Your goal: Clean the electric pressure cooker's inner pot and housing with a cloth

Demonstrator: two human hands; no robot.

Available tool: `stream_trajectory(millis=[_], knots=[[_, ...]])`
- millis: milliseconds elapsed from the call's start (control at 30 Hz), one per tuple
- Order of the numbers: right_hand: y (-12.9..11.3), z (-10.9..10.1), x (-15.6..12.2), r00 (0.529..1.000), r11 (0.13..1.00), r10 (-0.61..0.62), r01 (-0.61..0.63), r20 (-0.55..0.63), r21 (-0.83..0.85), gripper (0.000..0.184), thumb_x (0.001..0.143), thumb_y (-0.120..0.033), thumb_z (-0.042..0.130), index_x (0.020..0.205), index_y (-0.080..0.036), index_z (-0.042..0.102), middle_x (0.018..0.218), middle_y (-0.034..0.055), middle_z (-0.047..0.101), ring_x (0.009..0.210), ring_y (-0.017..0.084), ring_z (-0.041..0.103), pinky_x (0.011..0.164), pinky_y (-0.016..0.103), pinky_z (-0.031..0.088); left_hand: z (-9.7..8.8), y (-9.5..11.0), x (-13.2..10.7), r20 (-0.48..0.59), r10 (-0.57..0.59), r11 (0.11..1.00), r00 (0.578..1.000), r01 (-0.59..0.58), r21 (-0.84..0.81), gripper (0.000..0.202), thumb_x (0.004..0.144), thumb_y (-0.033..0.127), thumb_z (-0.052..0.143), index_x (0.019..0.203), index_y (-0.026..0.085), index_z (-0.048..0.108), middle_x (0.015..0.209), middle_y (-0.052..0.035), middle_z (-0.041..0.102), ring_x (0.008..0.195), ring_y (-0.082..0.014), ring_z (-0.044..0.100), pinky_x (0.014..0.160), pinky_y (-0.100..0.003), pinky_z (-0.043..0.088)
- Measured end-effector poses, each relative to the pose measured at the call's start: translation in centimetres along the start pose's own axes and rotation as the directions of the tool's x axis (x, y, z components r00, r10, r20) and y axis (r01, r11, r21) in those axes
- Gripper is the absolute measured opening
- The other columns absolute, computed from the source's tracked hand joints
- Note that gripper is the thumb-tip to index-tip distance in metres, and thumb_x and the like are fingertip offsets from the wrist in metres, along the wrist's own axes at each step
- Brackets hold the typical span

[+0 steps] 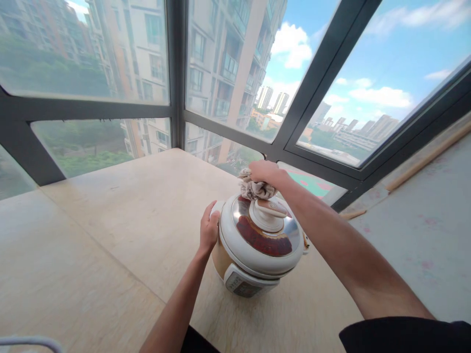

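A round white and beige pressure cooker (235,267) stands on a pale stone windowsill (110,230). Its lid (265,235) is shiny metal with a dark red label and a white knob handle (270,213). My left hand (209,229) grips the cooker's white side handle on the left. My right hand (265,172) is closed on a crumpled patterned cloth (254,188) and presses it against the far edge of the lid.
Large windows with dark frames (176,73) wrap the corner behind the sill, with apartment towers outside. A lower ledge (423,230) runs off to the right, and a wooden strip (427,159) lies along it. A white curved object (33,341) shows at bottom left.
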State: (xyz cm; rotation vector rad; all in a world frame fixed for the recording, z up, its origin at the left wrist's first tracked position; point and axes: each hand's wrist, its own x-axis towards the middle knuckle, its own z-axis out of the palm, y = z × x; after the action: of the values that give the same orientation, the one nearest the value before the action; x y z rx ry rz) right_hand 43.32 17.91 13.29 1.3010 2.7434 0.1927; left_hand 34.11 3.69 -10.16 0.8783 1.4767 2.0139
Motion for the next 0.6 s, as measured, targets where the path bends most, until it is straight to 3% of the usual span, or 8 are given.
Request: stream_trajectory(millis=[100, 200, 300, 433, 600], knots=[[1.5, -0.9, -2.6, 0.997, 0.99, -0.015, 0.025, 0.073, -0.138, 0.033, 0.079, -0.013, 0.064, 0.111, -0.02, 0.073, 0.117, 0.0162, 0.071, 0.109, 0.035, 0.067, 0.088, 0.044, 0.052, 0.0, 0.1, 0.0, -0.006, 0.0, 1.0, 1.0, 0.0, 0.01, 0.054, 0.088, 0.043, 0.051, 0.13, 0.01, 0.062, 0.138, -0.0165, 0.06, 0.131, -0.0297, 0.054, 0.115, -0.045, 0.037], [3.7, 0.1, -5.9, 0.993, 0.972, -0.1, 0.112, 0.069, -0.204, 0.038, 0.085, -0.017, 0.057, 0.12, -0.027, 0.069, 0.118, 0.0095, 0.071, 0.11, 0.03, 0.065, 0.087, 0.037, 0.049, 0.1, 0.1, 0.0, -0.015, -0.015, 1.0, 1.0, 0.015, -0.003, 0.054, 0.088, 0.044, 0.052, 0.129, 0.011, 0.062, 0.136, -0.0162, 0.061, 0.128, -0.0304, 0.055, 0.113, -0.046, 0.039], [6.1, 2.8, -9.5, 0.999, 0.993, 0.007, -0.011, -0.034, -0.117, 0.048, 0.089, -0.02, 0.052, 0.135, -0.029, 0.059, 0.125, 0.0079, 0.069, 0.111, 0.027, 0.065, 0.086, 0.033, 0.047, 0.2, 0.1, 0.0, -0.039, -0.011, 1.0, 0.999, 0.01, -0.016, 0.053, 0.087, 0.044, 0.053, 0.127, 0.011, 0.063, 0.134, -0.0159, 0.062, 0.127, -0.0305, 0.056, 0.112, -0.045, 0.04], [7.8, 6.4, -14.8, 0.973, 0.97, 0.228, -0.231, -0.045, -0.075, 0.041, 0.094, -0.021, 0.046, 0.133, -0.025, 0.06, 0.12, 0.0098, 0.07, 0.107, 0.027, 0.066, 0.079, 0.032, 0.046, 0.5, 0.0, 0.0, -0.074, -0.02, 0.999, 0.997, 0.017, -0.035, 0.053, 0.086, 0.045, 0.055, 0.126, 0.012, 0.064, 0.132, -0.015, 0.063, 0.124, -0.0301, 0.057, 0.109, -0.043, 0.042], [5.6, 7.8, -21.6, 0.962, 0.966, 0.245, -0.253, -0.124, -0.058, 0.046, 0.095, -0.018, 0.049, 0.139, -0.027, 0.056, 0.129, 0.0066, 0.066, 0.1, 0.023, 0.068, 0.072, 0.029, 0.046, 0.6, -0.5, 0.1, -0.104, -0.029, 0.997, 0.994, 0.021, -0.078, 0.051, 0.083, 0.046, 0.058, 0.123, 0.014, 0.066, 0.121, -0.0121, 0.067, 0.117, -0.0281, 0.061, 0.103, -0.04, 0.048]])
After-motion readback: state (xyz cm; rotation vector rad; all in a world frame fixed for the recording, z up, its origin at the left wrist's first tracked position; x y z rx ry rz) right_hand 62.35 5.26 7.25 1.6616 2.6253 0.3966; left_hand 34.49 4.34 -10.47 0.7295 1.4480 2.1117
